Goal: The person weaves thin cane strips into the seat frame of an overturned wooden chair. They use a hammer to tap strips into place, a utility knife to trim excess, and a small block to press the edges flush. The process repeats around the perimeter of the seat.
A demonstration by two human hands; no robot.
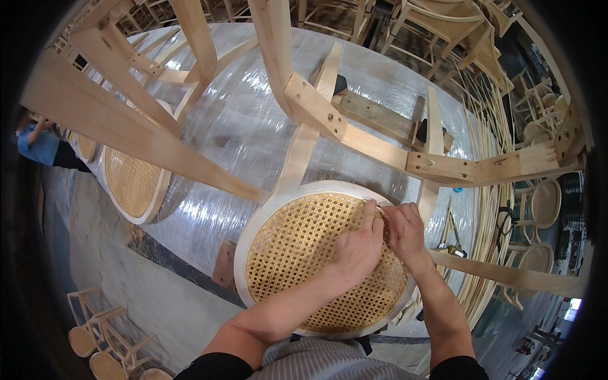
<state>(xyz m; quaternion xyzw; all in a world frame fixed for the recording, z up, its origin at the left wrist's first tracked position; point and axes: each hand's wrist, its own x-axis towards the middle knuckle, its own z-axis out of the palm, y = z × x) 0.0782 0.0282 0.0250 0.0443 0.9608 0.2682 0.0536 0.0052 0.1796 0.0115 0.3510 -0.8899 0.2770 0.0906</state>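
Note:
An upturned pale wooden chair lies on a plastic-wrapped workbench (253, 133), its round seat (263, 221) facing me with woven cane mesh (297, 253) inside the white rim. My left hand (358, 247) rests flat on the cane near the far right edge, fingers closed and pressing near the rim. My right hand (403, 231) sits right beside it, fingertips pinched on a thin cane strand at the seat's rim. The chair legs (354, 133) rise toward me above the seat.
A second upturned cane-seat chair (133, 183) lies to the left on the same bench. Bundles of long cane strips (491, 209) hang at the right. Finished chairs (101, 342) stand on the floor below left. A person in blue (39, 144) works at far left.

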